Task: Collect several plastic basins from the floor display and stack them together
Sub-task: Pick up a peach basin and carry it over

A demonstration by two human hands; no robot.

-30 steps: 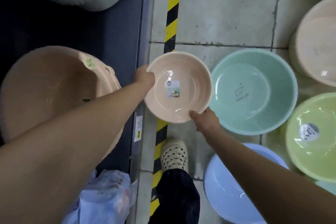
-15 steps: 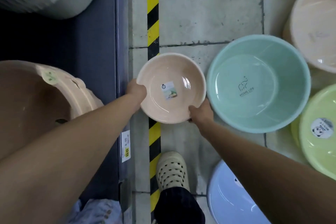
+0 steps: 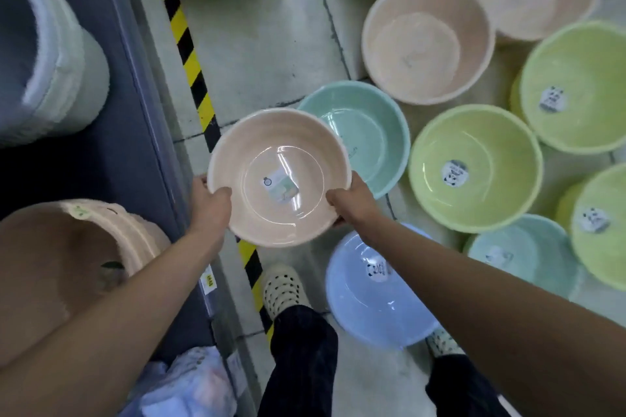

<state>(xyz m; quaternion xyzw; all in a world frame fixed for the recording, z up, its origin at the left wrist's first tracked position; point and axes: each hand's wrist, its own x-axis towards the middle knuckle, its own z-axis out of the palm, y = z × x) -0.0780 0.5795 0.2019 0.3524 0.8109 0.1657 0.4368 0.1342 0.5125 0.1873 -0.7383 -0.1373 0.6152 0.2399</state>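
Observation:
A small peach basin (image 3: 257, 152) with a label inside is lifted off the floor between both hands. My left hand (image 3: 210, 203) grips its left rim, thumb inside. My right hand (image 3: 355, 200) grips its right rim. Right behind it on the floor sits a mint basin (image 3: 372, 132), partly covered by the peach one. A blue basin (image 3: 366, 308) lies under my right forearm. Further right are a lime basin (image 3: 474, 166) with a panda sticker and a larger peach basin (image 3: 426, 41).
More lime basins (image 3: 576, 85) and a mint one (image 3: 521, 254) crowd the right side. A dark shelf (image 3: 111, 112) runs along the left with a stack of pale tubs (image 3: 50, 54) and a large peach tub (image 3: 67, 264). Yellow-black tape (image 3: 193, 71) marks the floor. My feet stand below the basin.
The peach basin has been raised off the floor and closer to me. My view has pulled back and tilted, revealing many more basins on the right.

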